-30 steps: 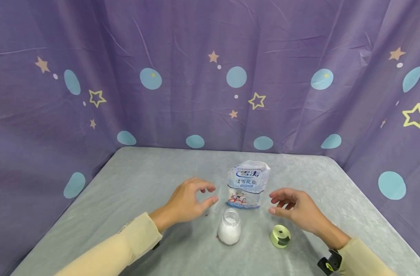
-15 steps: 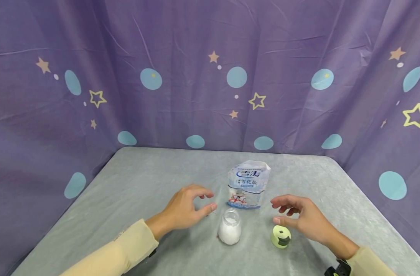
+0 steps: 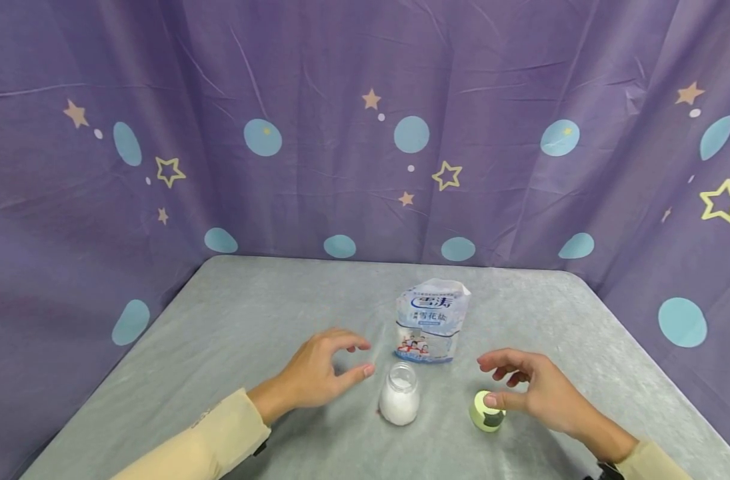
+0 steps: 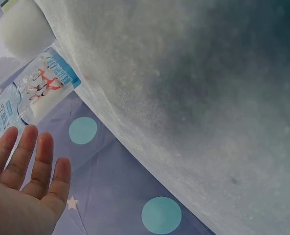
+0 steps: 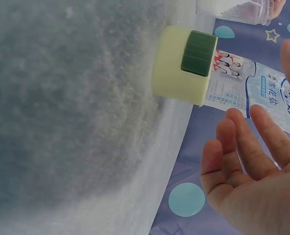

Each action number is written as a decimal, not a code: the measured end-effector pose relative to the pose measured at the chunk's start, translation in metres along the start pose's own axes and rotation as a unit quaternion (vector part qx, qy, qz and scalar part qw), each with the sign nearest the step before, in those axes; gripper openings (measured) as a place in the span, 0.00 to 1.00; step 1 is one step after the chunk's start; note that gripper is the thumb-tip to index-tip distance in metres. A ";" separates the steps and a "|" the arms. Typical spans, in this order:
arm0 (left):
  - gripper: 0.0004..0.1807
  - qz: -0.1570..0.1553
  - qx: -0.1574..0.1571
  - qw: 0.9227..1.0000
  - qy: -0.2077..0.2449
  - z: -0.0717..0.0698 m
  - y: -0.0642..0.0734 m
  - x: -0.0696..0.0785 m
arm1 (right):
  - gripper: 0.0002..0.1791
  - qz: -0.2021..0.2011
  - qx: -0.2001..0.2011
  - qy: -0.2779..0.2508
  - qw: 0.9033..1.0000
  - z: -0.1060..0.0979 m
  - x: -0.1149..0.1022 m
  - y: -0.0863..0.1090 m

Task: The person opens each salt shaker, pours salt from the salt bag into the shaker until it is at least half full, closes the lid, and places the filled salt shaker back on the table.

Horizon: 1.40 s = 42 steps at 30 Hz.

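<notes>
A clear glass jar [image 3: 399, 399] full of white salt stands upright and uncovered near the middle of the table. To its left my left hand [image 3: 317, 371] hovers with relaxed fingers, touching nothing. The pale green lid [image 3: 483, 415] with a dark green tab [image 5: 199, 53] sits on the table to the jar's right. Over it hangs my right hand [image 3: 545, 390], its thumb covering part of the lid's top in the head view. In the right wrist view that hand's fingers are apart from the lid. Behind the jar stands a blue and white salt bag [image 3: 432, 321].
The table [image 3: 269, 300] has a grey cloth cover. A purple curtain [image 3: 341, 80] with stars and blue dots closes off the back and sides.
My right hand has come down and toward me, over the lid. My left hand has drifted slightly nearer to me and left. Jar, lid and bag have stayed put.
</notes>
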<state>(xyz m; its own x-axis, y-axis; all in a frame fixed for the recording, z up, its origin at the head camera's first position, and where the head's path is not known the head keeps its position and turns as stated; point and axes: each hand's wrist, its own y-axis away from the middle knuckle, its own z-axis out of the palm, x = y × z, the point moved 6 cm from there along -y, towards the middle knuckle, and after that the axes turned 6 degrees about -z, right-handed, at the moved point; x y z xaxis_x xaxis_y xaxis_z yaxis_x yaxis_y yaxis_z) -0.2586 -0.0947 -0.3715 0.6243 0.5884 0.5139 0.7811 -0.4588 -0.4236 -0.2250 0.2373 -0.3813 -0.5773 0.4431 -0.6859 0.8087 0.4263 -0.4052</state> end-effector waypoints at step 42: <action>0.20 -0.027 -0.036 0.999 0.029 0.009 0.013 -0.005 | 0.34 0.140 -0.086 -0.063 0.984 0.022 0.027 0.022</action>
<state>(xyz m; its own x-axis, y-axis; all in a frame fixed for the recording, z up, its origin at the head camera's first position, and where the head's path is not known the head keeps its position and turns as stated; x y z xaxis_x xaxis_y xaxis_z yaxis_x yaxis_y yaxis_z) -0.2516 -0.0979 -0.3864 0.5799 0.5746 0.5775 0.8108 -0.4763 -0.3402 -0.2208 0.2415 -0.4219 -0.3061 0.4653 -0.8306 0.8970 0.4332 -0.0879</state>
